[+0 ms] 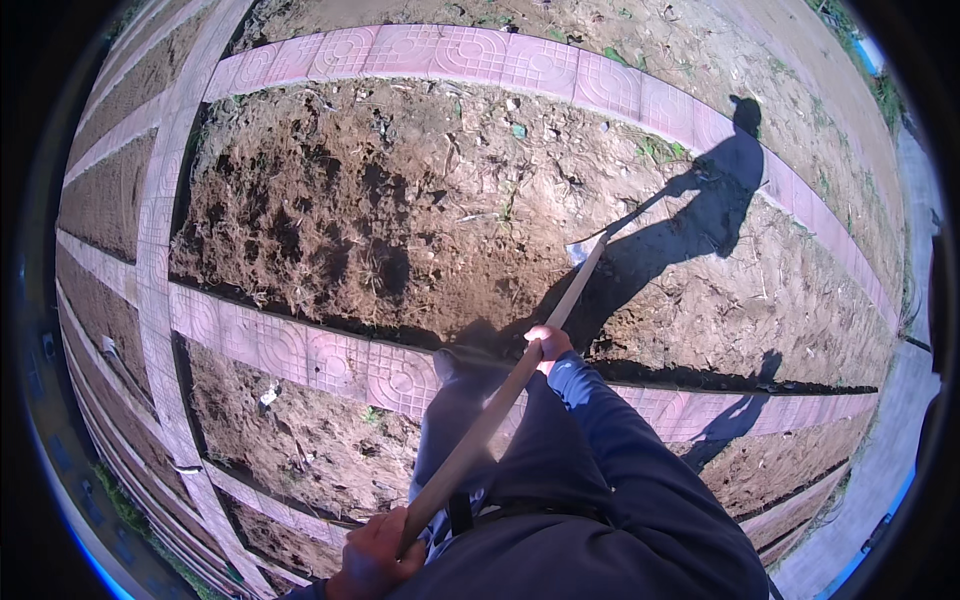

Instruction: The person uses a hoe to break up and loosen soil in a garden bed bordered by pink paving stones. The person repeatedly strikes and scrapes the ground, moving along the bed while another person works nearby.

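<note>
A hoe with a long wooden handle [480, 427] slants from my waist out over a soil bed. My left hand [376, 553] is closed around the handle's near end, at the bottom of the view. Farther along, my right hand [551, 343] grips the shaft near its middle. The metal hoe blade [582, 251] is at the far end, low over or touching the soil; I cannot tell which. Left of the blade, the soil [300, 232] is broken into dark clods and holes. To the right, the ground [697, 307] looks paler and flatter, with dry plant bits.
Pink patterned paving tiles [409, 52] edge the bed's far side. A nearer tile strip [337, 360] runs at my feet, and a cross path [161, 202] lies left. More soil beds [105, 199] lie beyond. My shadow [675, 217] and another person's shadow [739, 420] fall on the right.
</note>
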Demonstrator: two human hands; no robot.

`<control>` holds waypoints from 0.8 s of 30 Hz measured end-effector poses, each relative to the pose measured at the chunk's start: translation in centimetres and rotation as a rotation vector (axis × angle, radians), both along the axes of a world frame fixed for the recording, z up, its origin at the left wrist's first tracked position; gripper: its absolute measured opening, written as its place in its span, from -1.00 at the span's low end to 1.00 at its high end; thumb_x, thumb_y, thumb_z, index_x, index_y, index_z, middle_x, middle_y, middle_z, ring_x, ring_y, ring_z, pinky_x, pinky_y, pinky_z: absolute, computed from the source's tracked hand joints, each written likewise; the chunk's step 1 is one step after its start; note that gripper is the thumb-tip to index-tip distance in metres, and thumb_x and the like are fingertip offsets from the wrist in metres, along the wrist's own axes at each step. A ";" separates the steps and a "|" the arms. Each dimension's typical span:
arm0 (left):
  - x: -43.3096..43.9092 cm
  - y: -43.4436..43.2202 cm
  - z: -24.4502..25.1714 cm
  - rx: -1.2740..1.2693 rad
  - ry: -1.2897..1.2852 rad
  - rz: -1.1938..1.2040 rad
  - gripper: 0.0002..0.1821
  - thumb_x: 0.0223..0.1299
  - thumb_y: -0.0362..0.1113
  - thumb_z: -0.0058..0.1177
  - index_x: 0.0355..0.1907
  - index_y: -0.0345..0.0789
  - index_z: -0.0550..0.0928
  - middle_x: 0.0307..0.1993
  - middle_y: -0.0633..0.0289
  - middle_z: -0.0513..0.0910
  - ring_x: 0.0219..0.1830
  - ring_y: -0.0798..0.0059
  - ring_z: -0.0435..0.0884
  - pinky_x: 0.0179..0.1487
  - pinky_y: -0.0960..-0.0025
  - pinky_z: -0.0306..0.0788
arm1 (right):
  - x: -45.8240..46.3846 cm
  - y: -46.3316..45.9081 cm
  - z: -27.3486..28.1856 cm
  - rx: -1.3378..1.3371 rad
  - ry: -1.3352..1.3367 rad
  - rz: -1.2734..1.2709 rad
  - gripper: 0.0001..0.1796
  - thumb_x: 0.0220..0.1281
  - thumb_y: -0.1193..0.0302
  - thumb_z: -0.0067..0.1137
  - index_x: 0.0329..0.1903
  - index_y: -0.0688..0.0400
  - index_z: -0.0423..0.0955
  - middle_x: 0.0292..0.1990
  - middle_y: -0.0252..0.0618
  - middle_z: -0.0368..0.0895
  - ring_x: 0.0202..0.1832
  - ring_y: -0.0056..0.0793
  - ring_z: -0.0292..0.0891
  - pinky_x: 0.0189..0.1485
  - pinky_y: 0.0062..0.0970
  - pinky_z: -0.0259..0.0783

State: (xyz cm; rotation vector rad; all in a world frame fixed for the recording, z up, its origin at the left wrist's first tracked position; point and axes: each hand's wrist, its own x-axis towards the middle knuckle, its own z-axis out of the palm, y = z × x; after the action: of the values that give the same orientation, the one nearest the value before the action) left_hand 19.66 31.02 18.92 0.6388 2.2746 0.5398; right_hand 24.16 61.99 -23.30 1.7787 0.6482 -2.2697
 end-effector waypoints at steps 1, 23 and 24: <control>-0.2 0.1 0.0 0.002 0.001 0.017 -0.45 -0.19 -0.31 0.39 -0.04 -0.38 0.57 -0.38 -0.02 0.63 -0.40 0.02 0.66 -0.35 0.12 0.56 | -0.1 0.2 -0.2 -0.002 -0.001 0.028 -0.89 -0.08 0.55 0.24 -0.49 0.20 0.46 -0.56 -0.18 0.42 -0.57 -0.24 0.43 -0.49 -0.12 0.46; -0.3 15.0 6.2 -0.216 0.152 0.251 -0.58 -0.06 -0.43 0.23 -0.04 -0.39 0.57 -0.38 0.01 0.62 -0.39 0.10 0.66 -0.33 0.13 0.50 | -1.6 15.0 -6.1 -0.274 0.005 0.229 -0.78 0.01 0.51 0.23 -0.55 0.01 0.35 -0.59 -0.42 0.37 -0.53 -0.48 0.37 -0.30 -0.42 0.44; -0.2 14.2 5.9 -0.123 0.125 0.284 -0.59 -0.29 -0.36 0.33 -0.25 -0.43 0.63 -0.45 0.04 0.65 -0.49 0.14 0.68 -0.45 0.22 0.55 | -1.4 14.7 -6.2 -0.250 0.000 0.243 -0.78 0.01 0.52 0.24 -0.56 0.01 0.36 -0.60 -0.42 0.36 -0.53 -0.47 0.38 -0.28 -0.44 0.44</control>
State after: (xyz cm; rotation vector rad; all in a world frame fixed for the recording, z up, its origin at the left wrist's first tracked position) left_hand 19.46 45.22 24.83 0.2972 2.5128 0.5001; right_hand 22.78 76.70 -29.55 1.4966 0.5216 -2.0845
